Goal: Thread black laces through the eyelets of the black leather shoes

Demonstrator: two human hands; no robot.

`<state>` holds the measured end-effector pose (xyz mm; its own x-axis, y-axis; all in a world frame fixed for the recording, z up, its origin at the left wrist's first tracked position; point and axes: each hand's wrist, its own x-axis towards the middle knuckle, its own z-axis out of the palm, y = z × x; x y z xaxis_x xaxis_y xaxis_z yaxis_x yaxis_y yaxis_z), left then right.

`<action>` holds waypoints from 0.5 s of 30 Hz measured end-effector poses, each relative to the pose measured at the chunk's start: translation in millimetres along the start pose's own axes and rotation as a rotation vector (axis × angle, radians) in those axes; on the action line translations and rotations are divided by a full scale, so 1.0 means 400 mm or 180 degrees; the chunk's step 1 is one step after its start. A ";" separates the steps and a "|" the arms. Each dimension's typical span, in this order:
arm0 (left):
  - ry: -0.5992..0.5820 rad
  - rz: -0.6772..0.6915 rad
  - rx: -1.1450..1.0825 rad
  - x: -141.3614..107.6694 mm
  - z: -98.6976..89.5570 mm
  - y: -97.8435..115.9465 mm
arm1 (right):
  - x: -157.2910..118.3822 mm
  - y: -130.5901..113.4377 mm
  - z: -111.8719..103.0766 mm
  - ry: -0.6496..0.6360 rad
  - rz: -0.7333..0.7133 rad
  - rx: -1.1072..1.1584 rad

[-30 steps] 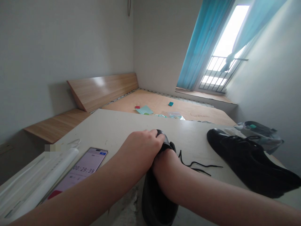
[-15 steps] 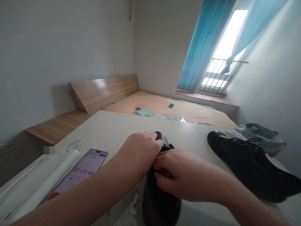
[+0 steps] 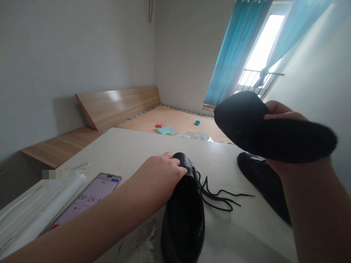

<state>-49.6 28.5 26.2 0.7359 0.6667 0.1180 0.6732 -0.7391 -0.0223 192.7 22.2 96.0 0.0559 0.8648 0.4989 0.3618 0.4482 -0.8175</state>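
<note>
A black lace-up shoe (image 3: 186,208) lies on the white table with its heel toward me and its opening up. My left hand (image 3: 167,173) is closed over its front near the tongue, fingers gripping the upper. Its loose black laces (image 3: 216,201) trail to the right across the tabletop. Raised at the right, my right hand (image 3: 286,111) grips a flat black insole (image 3: 274,137) around its narrow middle. The insole hides most of that hand's fingers. Below it is a second black shoe (image 3: 260,182), partly covered by my right forearm.
On the left of the white table (image 3: 131,146) lie a phone (image 3: 93,199) showing a timer and a white plastic-looking packet (image 3: 63,201). Beyond the table, a bed (image 3: 175,115) holds several small items. A blue curtain (image 3: 236,51) hangs by the window.
My right hand has left the shoe's opening and risen to the right with the black insole in it. The laces now show beside the shoe. My left hand stays on the shoe.
</note>
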 end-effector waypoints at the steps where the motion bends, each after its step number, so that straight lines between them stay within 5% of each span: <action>1: 0.0003 0.0010 -0.0001 -0.001 0.002 -0.001 | -0.001 -0.001 0.002 0.0082 -0.0082 0.0065; 4: -0.0058 0.0046 0.0028 -0.004 0.002 0.006 | -0.015 -0.007 0.024 -0.0049 -0.0207 -0.0213; 10: -0.0320 0.0053 -0.0046 -0.016 0.000 0.030 | -0.071 -0.024 0.108 -0.0907 -0.0015 -0.1551; 15: -0.0222 -0.0235 -0.0634 -0.040 -0.006 0.008 | -0.112 -0.048 0.166 -0.1595 -0.0316 -0.2169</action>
<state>-59.3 15.4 26.8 0.6930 0.7196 0.0429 0.7029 -0.6878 0.1811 121.4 -10.4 70.3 -0.3662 0.8986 0.2416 0.8333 0.4322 -0.3447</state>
